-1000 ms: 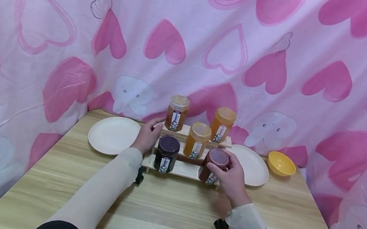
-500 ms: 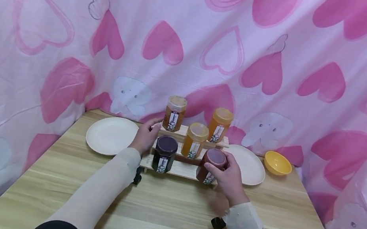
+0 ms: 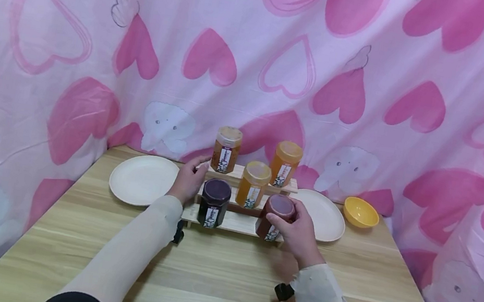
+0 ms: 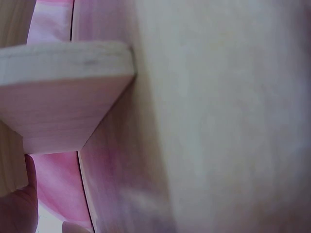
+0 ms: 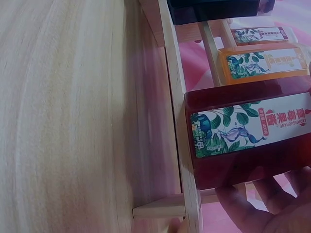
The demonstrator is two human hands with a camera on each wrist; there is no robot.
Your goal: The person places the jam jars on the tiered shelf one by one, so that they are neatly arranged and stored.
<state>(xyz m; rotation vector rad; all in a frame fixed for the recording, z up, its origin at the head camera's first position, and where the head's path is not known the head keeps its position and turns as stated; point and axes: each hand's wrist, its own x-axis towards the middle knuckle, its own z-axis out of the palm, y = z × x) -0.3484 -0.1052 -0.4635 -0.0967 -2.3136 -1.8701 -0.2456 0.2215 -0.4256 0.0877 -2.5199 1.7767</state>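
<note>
A stepped wooden rack [image 3: 237,222] carries several labelled jars. At its upper left end, my left hand [image 3: 189,181] grips the wood; in the left wrist view its fingers [image 4: 18,208] show at the lower left against the rack. My right hand [image 3: 302,234] holds the red jam jar [image 3: 266,223] on the right of the bottom step, thumb in front and fingers along its far side. The jar's base sits at the step in the right wrist view. A dark jar [image 3: 213,204] stands on the same step at left.
A yellow jar [image 3: 251,187] stands on the middle step. On the top step are an amber jar [image 3: 226,151] and an orange jar [image 3: 285,166]. White plates [image 3: 142,180] [image 3: 326,220] flank the rack, with a yellow bowl [image 3: 360,213] at the right. A pink heart curtain [image 3: 255,68] hangs behind.
The whole scene shifts slightly left in the head view. Both hands keep their places at the rack and the red jam jar.
</note>
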